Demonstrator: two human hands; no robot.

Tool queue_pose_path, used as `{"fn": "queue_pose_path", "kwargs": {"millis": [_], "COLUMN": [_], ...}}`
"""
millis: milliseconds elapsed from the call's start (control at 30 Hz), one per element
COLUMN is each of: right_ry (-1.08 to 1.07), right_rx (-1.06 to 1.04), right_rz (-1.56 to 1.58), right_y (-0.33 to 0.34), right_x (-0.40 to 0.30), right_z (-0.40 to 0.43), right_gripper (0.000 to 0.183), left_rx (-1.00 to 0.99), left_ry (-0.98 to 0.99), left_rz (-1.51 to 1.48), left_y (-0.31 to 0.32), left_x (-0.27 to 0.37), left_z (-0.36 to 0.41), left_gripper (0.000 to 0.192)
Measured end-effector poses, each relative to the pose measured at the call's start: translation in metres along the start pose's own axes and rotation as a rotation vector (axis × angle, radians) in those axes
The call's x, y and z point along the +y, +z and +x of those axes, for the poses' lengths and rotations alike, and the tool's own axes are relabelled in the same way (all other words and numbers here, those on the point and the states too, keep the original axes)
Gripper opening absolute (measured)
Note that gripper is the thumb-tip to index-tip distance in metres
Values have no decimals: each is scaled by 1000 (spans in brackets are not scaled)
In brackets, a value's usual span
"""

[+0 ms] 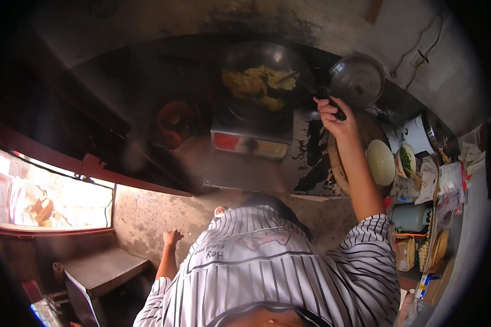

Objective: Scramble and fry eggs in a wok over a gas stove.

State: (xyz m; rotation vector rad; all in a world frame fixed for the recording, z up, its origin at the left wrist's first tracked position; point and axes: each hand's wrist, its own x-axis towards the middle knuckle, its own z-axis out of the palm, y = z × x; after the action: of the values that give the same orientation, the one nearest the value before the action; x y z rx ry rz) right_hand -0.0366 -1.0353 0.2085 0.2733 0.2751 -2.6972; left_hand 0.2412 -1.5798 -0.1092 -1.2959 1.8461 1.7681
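My right hand [336, 116] is closed around a black handle [340, 113] at the right side of a dark wok [266, 51]. Whether this handle belongs to the wok or to a utensil is unclear. Yellow food that looks like scrambled egg [245, 83] lies in the wok, and a thin spatula-like blade [288, 77] rests in it. Under the wok is a portable gas stove [251, 144]. Low at my side hangs my left hand [172, 237], fingers loosely curled, away from the counter; I see nothing in it.
A glass lid [358, 81] leans by the wall. Right of the stove are a round wooden board [335, 163], a pale bowl [380, 162], a bowl of chopped greens [405, 159] with chopsticks [416, 178] and a white pot [419, 133]. A reddish round object [174, 122] sits left.
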Motion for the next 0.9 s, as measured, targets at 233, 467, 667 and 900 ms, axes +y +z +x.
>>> {"fn": "queue_pose_path", "kwargs": {"millis": [233, 467, 667, 900], "right_ry": [1, -82, 198, 497], "right_rx": [55, 260, 196, 179], "right_rz": [-92, -908, -1668, -1920], "right_y": [9, 52, 91, 115], "right_x": [2, 13, 24, 30], "right_z": [9, -7, -4, 29], "right_gripper": [34, 26, 44, 41], "left_rx": [53, 32, 48, 39], "left_ry": [-40, -86, -76, -68], "left_rz": [1, -14, -39, -50], "left_y": [-9, -14, -9, -13], "left_x": [-25, -29, -19, -31], "left_z": [-10, -5, -10, -3], "left_gripper": [20, 20, 21, 22]}}
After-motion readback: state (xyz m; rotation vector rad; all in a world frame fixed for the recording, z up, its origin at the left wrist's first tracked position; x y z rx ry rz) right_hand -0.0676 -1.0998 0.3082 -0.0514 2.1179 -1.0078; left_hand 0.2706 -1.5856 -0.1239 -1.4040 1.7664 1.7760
